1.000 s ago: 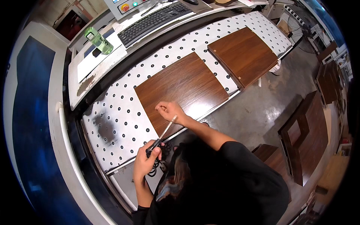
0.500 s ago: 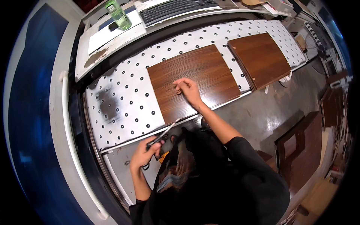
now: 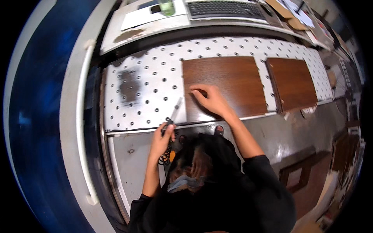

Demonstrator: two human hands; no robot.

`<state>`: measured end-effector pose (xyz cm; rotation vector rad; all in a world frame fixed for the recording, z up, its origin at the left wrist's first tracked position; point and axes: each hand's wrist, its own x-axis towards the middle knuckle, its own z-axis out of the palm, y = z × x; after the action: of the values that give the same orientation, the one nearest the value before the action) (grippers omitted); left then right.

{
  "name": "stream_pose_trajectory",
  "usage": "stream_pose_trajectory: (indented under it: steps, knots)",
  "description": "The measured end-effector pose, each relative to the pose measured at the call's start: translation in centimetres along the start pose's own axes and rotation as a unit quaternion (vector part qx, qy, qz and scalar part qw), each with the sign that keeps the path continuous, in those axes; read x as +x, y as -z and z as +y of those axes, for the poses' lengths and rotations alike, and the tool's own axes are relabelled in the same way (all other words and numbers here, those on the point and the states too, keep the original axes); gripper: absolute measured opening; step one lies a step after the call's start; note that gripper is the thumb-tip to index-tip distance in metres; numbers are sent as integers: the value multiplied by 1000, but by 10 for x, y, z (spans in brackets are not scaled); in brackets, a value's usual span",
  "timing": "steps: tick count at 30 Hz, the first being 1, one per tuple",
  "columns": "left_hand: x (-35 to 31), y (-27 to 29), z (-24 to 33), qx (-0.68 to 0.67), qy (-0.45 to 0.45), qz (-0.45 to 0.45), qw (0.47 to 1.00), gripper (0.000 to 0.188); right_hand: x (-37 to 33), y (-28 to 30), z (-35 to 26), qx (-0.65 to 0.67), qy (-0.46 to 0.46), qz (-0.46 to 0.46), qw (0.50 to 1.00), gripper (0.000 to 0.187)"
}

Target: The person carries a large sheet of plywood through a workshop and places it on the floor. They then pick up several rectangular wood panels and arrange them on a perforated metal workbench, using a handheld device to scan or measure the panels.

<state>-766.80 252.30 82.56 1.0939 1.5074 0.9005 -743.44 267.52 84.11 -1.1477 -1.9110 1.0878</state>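
My left hand (image 3: 162, 139) is closed around the black handle of a tool with a long, slim, pale blade (image 3: 177, 110). The blade points up and away, over the table's near edge beside a brown wood-grain panel (image 3: 229, 79). Motion blur hides the tool's exact kind. Above the panel's left part is my right hand (image 3: 211, 99), fingers loosely bent and thumb apart, with nothing visible in it. Whether it touches the panel I cannot tell.
The panel lies on a white table (image 3: 165, 73) dotted with black round fittings. A stack of brown panels (image 3: 293, 81) sits to the right. Behind are a keyboard (image 3: 225, 9) and a green bottle (image 3: 167, 7). A white rail (image 3: 82, 116) runs along the left. Brown boards (image 3: 314, 182) stand at lower right.
The view has turned and shifted. My left hand has raised the tool, its blade now steeper. My right hand stays over the panel, nearer its left edge, with its fingers less curled.
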Motion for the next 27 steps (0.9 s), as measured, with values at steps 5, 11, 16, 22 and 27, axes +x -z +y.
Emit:
stream_pose_trajectory:
  steps: [5, 11, 16, 22, 27]
  knots:
    - [4, -14, -7, 87, 20, -57, 994, 42, 10, 40, -118, -211, 122, -167, 955, 36]
    - [-8, -32, 12, 141, 9, -87, 986, 46, -22, 59, -267, -121, 566, -261, 773, 38]
    - [-11, -39, 10, 138, -5, -97, 986, 48, -26, 38, -293, -181, 624, -317, 691, 41]
    - [-12, -40, -41, 124, -20, -114, 986, 55, -21, 47, -301, -193, 617, -329, 688, 43]
    - [-5, -42, 61, 152, 31, -104, 982, 50, -43, 68, -296, -207, 622, -325, 681, 46]
